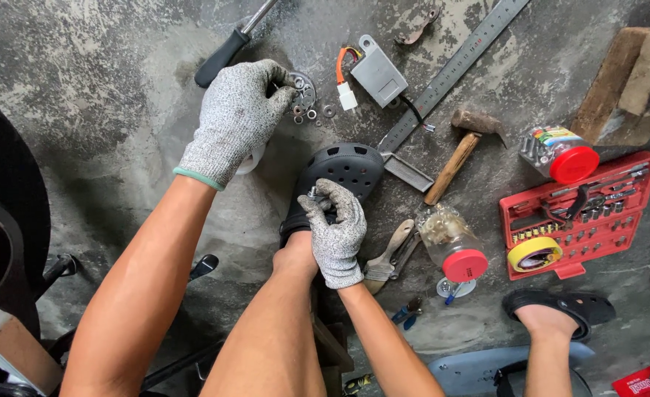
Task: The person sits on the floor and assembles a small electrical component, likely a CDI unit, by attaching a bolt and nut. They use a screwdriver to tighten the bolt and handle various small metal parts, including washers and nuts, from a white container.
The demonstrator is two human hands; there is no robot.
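Gloved hands sorting small metal hardware on a concrete floor.

The left hand [240,117], in a grey knit glove, reaches with curled fingers into the scattered steel washers and nuts [308,103] at upper centre; most lie unpicked. The right hand [334,228], gloved alike, pinches a small metal part [317,197] mid-frame over a black perforated clog [343,167]. Crowding close: a wooden-handled hammer [459,151], a steel ruler [453,70], a red socket tray [579,213].
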